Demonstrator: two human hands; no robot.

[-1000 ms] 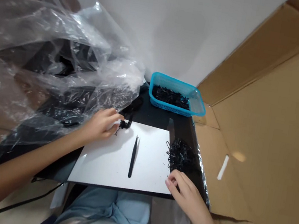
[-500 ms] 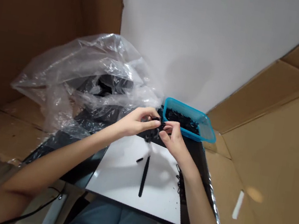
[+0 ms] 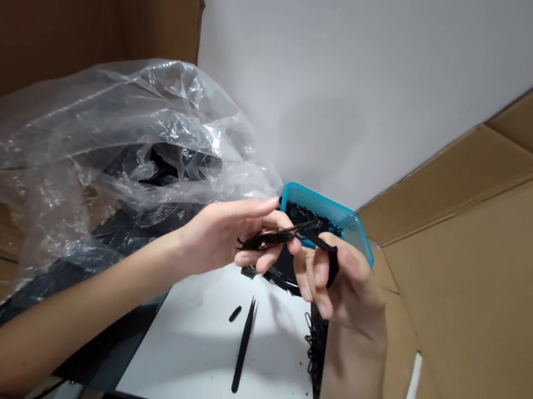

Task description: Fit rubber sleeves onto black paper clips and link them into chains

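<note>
Above the white board (image 3: pixel 200 364), my left hand (image 3: pixel 225 237) and my right hand (image 3: pixel 342 282) are raised close together. Between them runs a thin black looped strip (image 3: pixel 285 236), pinched in the left fingers and held by the right fingers. A second black strand (image 3: pixel 333 267) hangs from my right fingers. Black tweezers (image 3: pixel 243 347) lie on the board below my hands, with a short black piece (image 3: pixel 235 314) beside them. A tangle of black loops (image 3: pixel 314 345) lies at the board's right edge, partly hidden by my right wrist.
A blue plastic basket (image 3: pixel 330 213) holding black loops stands behind my hands on a black surface. A crumpled clear plastic bag (image 3: pixel 105 133) lies to the left. Cardboard sheets (image 3: pixel 474 293) line the right side, and a white wall rises behind.
My hands have moved apart a little and the black strip now stretches between them. The view has tilted slightly, and the board shows more fully below my hands.
</note>
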